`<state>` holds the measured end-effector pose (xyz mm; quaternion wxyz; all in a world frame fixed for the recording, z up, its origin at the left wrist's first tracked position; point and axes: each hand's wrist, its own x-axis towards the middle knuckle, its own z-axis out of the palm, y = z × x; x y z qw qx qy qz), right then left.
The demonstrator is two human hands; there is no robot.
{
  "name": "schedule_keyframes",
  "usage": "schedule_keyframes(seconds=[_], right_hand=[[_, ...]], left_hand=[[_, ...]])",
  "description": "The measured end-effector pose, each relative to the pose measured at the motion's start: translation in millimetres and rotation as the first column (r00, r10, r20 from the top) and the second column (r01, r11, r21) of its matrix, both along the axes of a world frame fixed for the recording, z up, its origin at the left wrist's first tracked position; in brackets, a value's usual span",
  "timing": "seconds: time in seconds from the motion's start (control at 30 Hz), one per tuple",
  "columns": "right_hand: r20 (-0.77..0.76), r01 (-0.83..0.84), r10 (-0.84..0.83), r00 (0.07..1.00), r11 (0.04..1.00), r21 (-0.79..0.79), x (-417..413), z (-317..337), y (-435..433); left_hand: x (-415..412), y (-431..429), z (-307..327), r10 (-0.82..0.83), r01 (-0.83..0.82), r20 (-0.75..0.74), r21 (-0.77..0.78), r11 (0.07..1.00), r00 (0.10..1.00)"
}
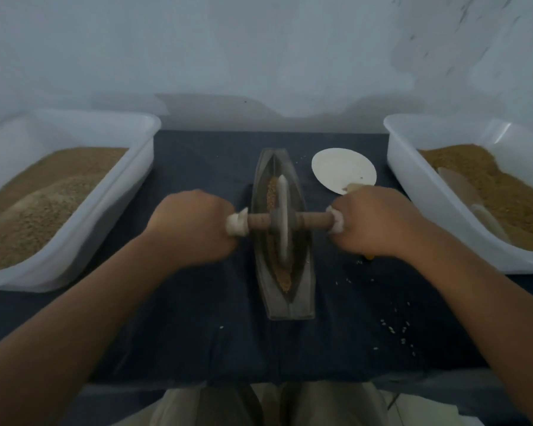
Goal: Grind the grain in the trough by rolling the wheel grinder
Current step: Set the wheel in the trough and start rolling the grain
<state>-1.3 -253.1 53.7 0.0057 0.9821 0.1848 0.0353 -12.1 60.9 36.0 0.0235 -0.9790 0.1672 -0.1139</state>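
Forearms (74, 318) reach to the trough (290, 305), where the left hand (194, 229) and right hand (379, 222) each grip a wrapped axle end of the wheel grinder (282, 216), standing mid-trough on the grain (283, 276). It looks heavy and rigid; those ends suit holding.

Dark-clothed table (182, 318) bears trough (274, 302), left tub (130, 192), right tub (413, 192), plate (339, 167), spilled grains (397, 327).

Matt dark cloth (197, 302) under a dull metal trough (293, 302), wooden axle (314, 221), translucent smooth plastic tubs (130, 167).
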Motion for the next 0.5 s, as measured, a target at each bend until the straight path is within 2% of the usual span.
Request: schedule_keyframes(seconds=[0.07,0.13,0.2,0.3,0.33,0.4,0.5], right_hand=[[-0.075,-0.054,0.056,0.996,0.998,0.022,-15.5,6.3,-6.5],[-0.147,-0.039,0.039,0.988,0.999,0.002,-11.9,9.1,-5.0],[-0.06,0.001,-0.005,0.998,0.998,-0.061,6.3,5.7,2.4],[0.234,0.071,-0.042,0.971,0.991,-0.117,49.3,-3.9,17.1],[0.279,0.101,-0.067,0.958,0.989,-0.11,62.2,-3.2,21.0],[0.255,0.14,-0.113,0.96,0.986,-0.089,79.9,2.6,25.7],[0.146,0.128,-0.117,0.982,0.989,-0.07,76.4,4.9,21.9]], left_hand=[[-22.9,10.2,-4.5,-0.029,0.031,0.071,-0.029,0.999,0.997],[-23.3,11.3,-5.9,-0.017,0.019,0.058,-0.035,0.999,0.998],[-6.0,4.6,-9.4,0.049,-0.049,-0.005,-0.032,0.998,0.999],[43.8,-8.7,-4.8,0.197,-0.2,-0.057,-0.048,0.979,0.979],[59.5,-11.8,-1.5,0.22,-0.223,-0.05,-0.055,0.973,0.974],[77.5,-16.6,6.5,0.227,-0.228,-0.039,-0.051,0.972,0.973],[69.5,-17.1,13.6,0.183,-0.187,-0.097,-0.031,0.982,0.978]])
